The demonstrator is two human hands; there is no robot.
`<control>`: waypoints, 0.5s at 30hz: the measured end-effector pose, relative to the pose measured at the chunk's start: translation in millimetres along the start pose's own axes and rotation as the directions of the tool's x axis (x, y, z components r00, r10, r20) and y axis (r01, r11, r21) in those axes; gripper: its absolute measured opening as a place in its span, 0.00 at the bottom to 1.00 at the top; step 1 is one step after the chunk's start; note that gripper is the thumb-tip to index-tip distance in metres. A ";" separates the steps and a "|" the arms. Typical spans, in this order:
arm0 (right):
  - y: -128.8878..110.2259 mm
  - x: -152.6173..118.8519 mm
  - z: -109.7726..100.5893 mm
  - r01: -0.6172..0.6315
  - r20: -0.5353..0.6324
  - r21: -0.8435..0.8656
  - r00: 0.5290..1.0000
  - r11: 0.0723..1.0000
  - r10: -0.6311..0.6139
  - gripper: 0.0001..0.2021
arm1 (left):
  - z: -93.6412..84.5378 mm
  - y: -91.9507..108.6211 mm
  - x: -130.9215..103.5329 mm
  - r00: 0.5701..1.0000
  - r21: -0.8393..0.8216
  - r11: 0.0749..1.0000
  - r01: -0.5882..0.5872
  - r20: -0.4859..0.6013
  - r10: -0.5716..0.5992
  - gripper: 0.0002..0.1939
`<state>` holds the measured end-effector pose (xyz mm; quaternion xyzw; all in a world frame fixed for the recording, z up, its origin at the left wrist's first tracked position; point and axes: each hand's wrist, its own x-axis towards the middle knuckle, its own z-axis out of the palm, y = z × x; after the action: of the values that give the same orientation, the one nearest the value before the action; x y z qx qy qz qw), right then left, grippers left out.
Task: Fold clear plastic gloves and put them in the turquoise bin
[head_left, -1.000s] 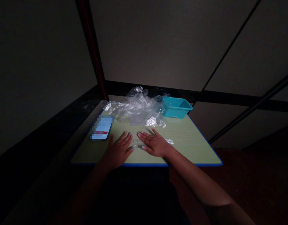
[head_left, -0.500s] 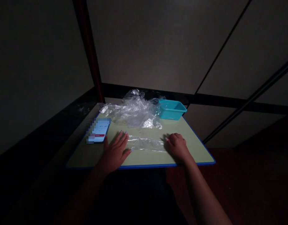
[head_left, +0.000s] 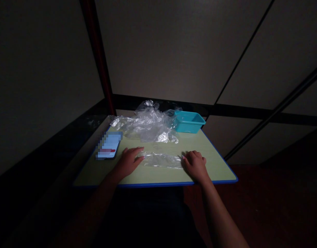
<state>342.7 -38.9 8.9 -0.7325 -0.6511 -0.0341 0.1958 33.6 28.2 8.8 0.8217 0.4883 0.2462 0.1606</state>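
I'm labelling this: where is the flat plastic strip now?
In the head view, the strip lies on the table, between the left hand and right hand, in front of the crumpled plastic.

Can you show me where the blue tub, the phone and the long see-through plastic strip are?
Blue tub (head_left: 188,128): head view, on its front wall.
Phone (head_left: 112,142): head view, on its lit screen.
Plastic strip (head_left: 162,160): head view, on its middle.
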 end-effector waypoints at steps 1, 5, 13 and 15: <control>-0.1 -0.3 -0.6 0.003 0.008 -0.003 1.000 1.000 -0.003 0.09 | 0.1 -1.1 -0.2 1.000 -0.016 1.000 -0.020 -0.015 0.020 0.20; -1.9 -1.0 -1.9 0.021 0.029 -0.026 0.999 0.999 -0.021 0.12 | -2.4 -0.6 -3.4 0.998 -0.013 0.998 -0.068 0.001 0.068 0.16; -0.8 0.0 -2.2 0.032 0.058 0.034 0.998 0.999 -0.034 0.11 | -10.6 1.6 -15.5 0.978 0.090 0.983 -0.158 0.152 0.143 0.14; -0.3 0.3 -3.1 0.023 0.071 0.057 0.997 0.998 -0.027 0.10 | -11.1 0.3 -18.2 0.972 0.112 0.978 -0.176 0.179 0.154 0.15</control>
<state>343.1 -39.7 11.9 -0.7194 -0.6674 0.0080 0.1924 20.2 12.3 13.6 0.8861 0.4173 0.1562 0.1279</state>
